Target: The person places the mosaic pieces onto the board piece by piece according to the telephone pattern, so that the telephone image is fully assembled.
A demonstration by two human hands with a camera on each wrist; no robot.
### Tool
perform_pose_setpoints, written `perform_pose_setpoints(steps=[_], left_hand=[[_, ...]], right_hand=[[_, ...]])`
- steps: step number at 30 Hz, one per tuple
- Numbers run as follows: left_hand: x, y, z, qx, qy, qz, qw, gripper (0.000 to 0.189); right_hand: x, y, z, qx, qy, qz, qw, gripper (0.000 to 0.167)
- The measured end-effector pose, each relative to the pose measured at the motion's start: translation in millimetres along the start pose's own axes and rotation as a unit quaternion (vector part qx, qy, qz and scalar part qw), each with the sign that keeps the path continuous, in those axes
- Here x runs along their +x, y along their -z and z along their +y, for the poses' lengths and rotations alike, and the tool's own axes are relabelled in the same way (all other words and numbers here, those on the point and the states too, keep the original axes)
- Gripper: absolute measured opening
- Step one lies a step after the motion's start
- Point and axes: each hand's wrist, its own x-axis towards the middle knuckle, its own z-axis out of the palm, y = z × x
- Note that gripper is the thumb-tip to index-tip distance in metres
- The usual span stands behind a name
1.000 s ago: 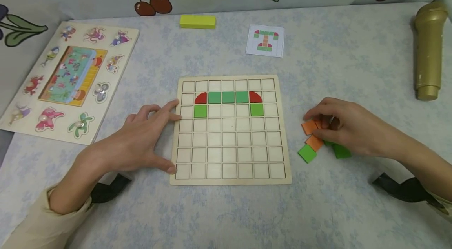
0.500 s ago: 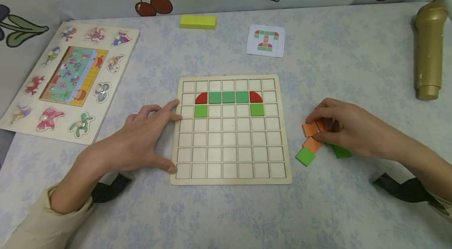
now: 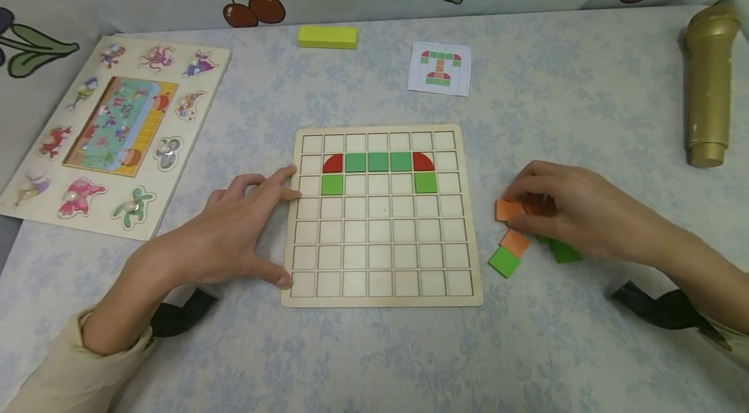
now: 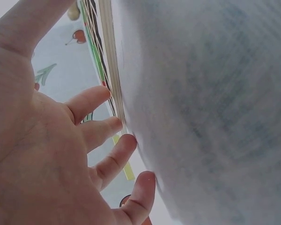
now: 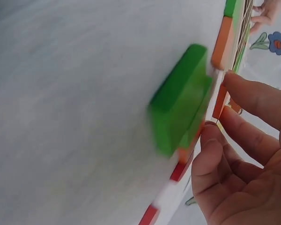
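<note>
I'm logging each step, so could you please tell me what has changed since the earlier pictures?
The right hand has drawn an orange tile slightly toward the board; it now looks pinched and tipped. The lower orange tile and the green tile beside it have slid slightly left and down in the head view. The left hand, board and placed tiles stay as they were.

Head view: right hand [image 3: 570, 208] covers parts of the orange tiles [image 3: 541, 206] and green tiles [image 3: 565, 252]; we can't count them. Right wrist: we get the nearest green block [image 5: 175, 103] blurred. Left wrist: we see left hand [image 4: 47, 145] and board [image 4: 111, 61] cut off.
</note>
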Motion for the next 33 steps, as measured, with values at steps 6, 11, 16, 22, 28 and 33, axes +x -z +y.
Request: perform_pose_setpoints(steps=[6, 11, 16, 22, 28, 33], left_hand=[[0.2, 0.3, 0.2, -0.003, 0.004, -0.001, 1.0000, 0.120], [-0.4, 0.6, 0.7, -0.001, 0.003, -0.001, 1.0000, 0.121], [0.9, 0.3, 0.5, 0.000, 0.001, -0.001, 1.0000, 0.126], [1.9, -0.4, 0.4, -0.002, -0.004, -0.001, 1.0000, 0.123], [1.1, -0.8, 0.0, 0.001, -0.001, -0.001, 1.0000, 0.118], [0.6, -1.0, -0.2, 0.001, -0.003, 0.000, 1.0000, 0.118]], right_hand=[[25.4, -2.4, -24.3, 0.014, -0.029, -0.014, 0.9994, 0.017], [54.7, -6.8, -49.9, 0.030, -0.028, -0.014, 0.9991, 0.018], [80.9, -12.3, -69.1, 0.048, -0.017, -0.019, 0.9985, 0.019], [100.0, -21.2, -75.9, 0.051, -0.007, -0.037, 0.9980, 0.018], [112.5, -27.7, -79.2, 0.037, 0.003, -0.047, 0.9982, 0.013], [119.4, -31.3, -79.9, 0.031, 0.004, -0.057, 0.9979, 0.016]])
